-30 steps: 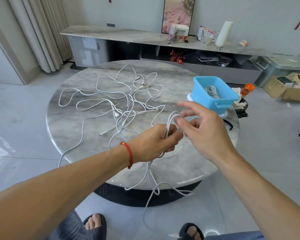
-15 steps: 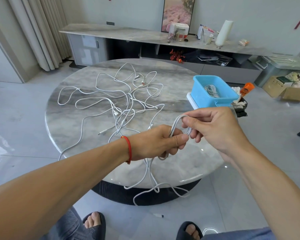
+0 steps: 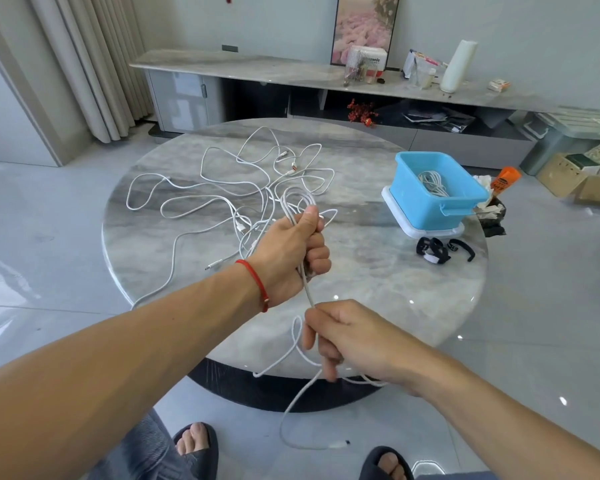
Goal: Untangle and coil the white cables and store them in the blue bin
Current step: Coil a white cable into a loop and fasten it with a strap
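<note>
My left hand (image 3: 293, 251), with a red string at the wrist, grips a small coil of white cable (image 3: 297, 202) above the round marble table (image 3: 378, 278). The same cable runs down from it to my right hand (image 3: 347, 336), which pinches it near the table's front edge. Its loose end (image 3: 336, 444) hangs to the floor between my feet. A tangle of white cables (image 3: 243, 192) lies spread on the table's left half. The blue bin (image 3: 430, 209) stands at the table's right on a white lid, with one coiled white cable (image 3: 432, 181) inside.
Black straps (image 3: 437, 251) lie on the table in front of the bin. A long low console (image 3: 291, 74) with boxes and a white roll runs along the back wall. Cardboard boxes (image 3: 582, 181) and a grey bin sit on the floor at right. Curtains hang at left.
My right hand left the loop beside my left hand and dropped toward me, sliding down the cable. My left hand turned the coil upright. The loose cable end now trails on the floor.
</note>
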Motion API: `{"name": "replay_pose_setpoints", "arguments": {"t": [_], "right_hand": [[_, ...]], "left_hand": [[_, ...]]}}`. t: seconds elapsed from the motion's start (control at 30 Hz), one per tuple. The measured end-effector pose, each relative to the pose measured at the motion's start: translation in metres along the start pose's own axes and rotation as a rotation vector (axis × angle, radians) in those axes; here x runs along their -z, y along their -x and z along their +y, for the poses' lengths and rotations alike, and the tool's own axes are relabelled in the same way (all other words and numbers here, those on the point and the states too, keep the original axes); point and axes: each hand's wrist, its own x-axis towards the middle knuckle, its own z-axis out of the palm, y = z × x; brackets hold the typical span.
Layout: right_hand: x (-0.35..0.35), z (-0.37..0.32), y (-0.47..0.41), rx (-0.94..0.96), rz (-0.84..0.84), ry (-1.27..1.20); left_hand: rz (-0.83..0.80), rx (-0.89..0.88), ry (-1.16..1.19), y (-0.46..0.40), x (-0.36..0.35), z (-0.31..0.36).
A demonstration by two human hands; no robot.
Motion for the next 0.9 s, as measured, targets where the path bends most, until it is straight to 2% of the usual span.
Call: {"name": "replay_pose_setpoints", "arguments": {"t": [0.1,0.27,0.37,0.47,0.53,0.7,0.9], "right_hand": [[0.013,0.003,-0.005,0.018,0.095,0.14],[0.038,0.012,0.0,0.074,0.042,0.286],[0.054,0.016,0.005,0.233,0.146,0.268],[0.058,0.016,0.004,0.437,0.299,0.322],[0.054,0.014,0.003,0.509,0.382,0.336],[0.054,0.015,-0.002,0.533,0.502,0.272],[0.054,0.007,0.002,0.502,0.61,0.356]], "left_hand": [[0.021,-0.014,-0.064,-0.003,0.003,0.003],[0.025,0.036,-0.161,-0.003,0.005,0.01],[-0.026,0.12,-0.285,-0.003,0.01,0.014],[-0.145,0.218,-0.434,0.003,0.008,0.009],[-0.23,0.262,-0.537,0.008,0.004,0.001],[-0.316,0.273,-0.655,0.017,0.001,-0.009],[-0.342,0.311,-0.545,0.016,-0.001,-0.012]]}}
